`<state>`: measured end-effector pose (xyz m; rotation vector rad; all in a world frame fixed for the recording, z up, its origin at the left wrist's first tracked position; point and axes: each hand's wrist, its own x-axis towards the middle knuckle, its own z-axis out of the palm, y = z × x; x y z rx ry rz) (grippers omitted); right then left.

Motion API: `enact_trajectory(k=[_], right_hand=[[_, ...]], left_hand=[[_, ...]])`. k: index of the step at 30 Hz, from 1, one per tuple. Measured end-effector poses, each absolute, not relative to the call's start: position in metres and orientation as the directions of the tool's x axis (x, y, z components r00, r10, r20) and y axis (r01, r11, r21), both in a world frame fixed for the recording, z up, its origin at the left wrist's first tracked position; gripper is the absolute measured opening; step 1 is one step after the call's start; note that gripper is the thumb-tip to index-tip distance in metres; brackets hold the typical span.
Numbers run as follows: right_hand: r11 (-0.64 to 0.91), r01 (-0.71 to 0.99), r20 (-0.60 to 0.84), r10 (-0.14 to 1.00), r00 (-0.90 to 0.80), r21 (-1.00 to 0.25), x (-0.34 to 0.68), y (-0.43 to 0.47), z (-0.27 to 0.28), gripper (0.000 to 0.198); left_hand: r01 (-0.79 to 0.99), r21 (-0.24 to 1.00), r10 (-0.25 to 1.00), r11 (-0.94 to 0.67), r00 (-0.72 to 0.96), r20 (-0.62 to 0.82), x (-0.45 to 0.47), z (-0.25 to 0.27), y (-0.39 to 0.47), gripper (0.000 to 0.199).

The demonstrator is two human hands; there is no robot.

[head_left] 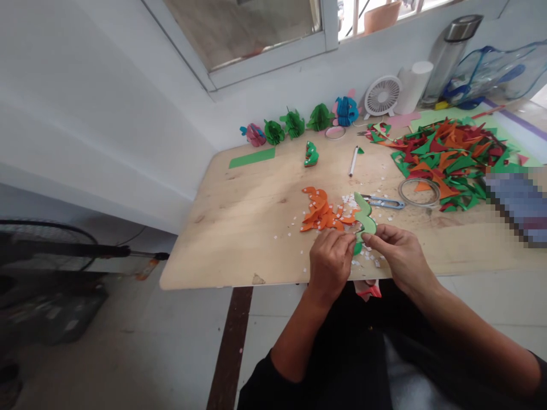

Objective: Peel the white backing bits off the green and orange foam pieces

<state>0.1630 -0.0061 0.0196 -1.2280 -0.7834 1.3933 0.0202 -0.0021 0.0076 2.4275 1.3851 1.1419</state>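
A light green wavy paper cutout (pixel 365 217) is held up over the table's front part. My right hand (pixel 400 250) pinches its lower right edge between thumb and fingers. At its lower left edge, my left hand (pixel 331 257) has its fingertips pressed together on the paper. A darker green paper piece (pixel 358 249) shows just below, between the hands. Orange wavy paper cutouts (pixel 318 213) lie heaped beyond my left hand, many with small white squares on them. Small white paper bits (pixel 349 200) are scattered around.
A blue-handled cutter (pixel 384 202) and a tape roll (pixel 419 192) lie beyond my right hand. Farther back are a pen (pixel 353 162), stacked green cutouts (pixel 311 154) and a large scrap pile (pixel 453 154). Folded paper figures (pixel 294 123) and a small fan (pixel 383 95) line the wall.
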Motion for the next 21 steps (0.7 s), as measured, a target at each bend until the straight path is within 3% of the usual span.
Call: enact_trajectory(k=[7, 10, 19, 21], right_hand=[[-0.130, -0.038, -0.134, 0.977, 0.167, -0.991, 0.164, -0.007, 0.010, 0.033], [-0.118, 0.016, -0.113, 0.978, 0.174, -0.993, 0.164, -0.007, 0.010, 0.034], [-0.220, -0.176, -0.238, 0.967, 0.093, -0.960, 0.166, -0.005, 0.013, 0.026], [-0.247, -0.240, -0.272, 0.959, 0.077, -0.939, 0.167, -0.004, 0.015, 0.025]], left_hand=[[0.805, 0.186, 0.742, -0.564, 0.396, 0.541, 0.026, 0.012, -0.002, 0.022], [0.815, 0.129, 0.741, -0.565, 0.434, 0.512, 0.026, 0.014, 0.000, 0.022], [0.728, 0.377, 0.806, -0.572, 0.413, 0.425, 0.020, 0.014, 0.007, 0.023], [0.689, 0.479, 0.835, -0.545, 0.389, 0.390, 0.019, 0.016, 0.008, 0.023]])
